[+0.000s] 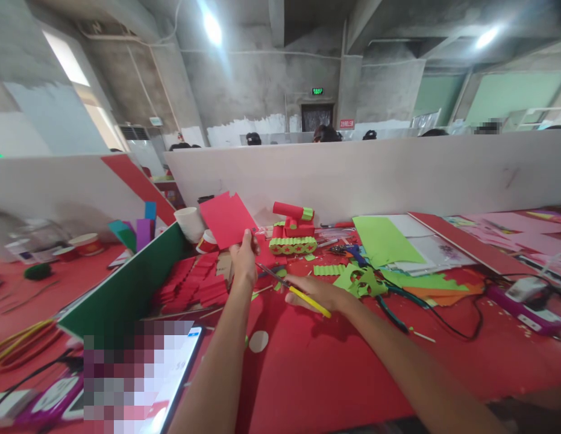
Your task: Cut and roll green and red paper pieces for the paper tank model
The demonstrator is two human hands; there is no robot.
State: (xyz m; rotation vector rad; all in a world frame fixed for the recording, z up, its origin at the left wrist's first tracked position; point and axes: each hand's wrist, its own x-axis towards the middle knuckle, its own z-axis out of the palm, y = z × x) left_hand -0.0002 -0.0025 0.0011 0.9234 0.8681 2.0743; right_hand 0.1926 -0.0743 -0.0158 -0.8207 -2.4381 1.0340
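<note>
Left hand (244,263), above the worktop (316,367), pinches the red card (226,218) by its lower right edge; right hand (315,293) is closed round the yellow-handled scissors (310,301), tip just beside the left hand. Whether the blades are parted, cannot tell. Judgement: clean cutting calls for card held taut, blades square to it, fingers clear.

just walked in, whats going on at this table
A person's left hand holds up a red sheet with a notch in its top edge. The right hand holds yellow-handled scissors, their blades pointing toward the left hand and not on the sheet. Beyond the hands stands a red and green tank-shaped model, and red paper pieces lie to the left.
</note>
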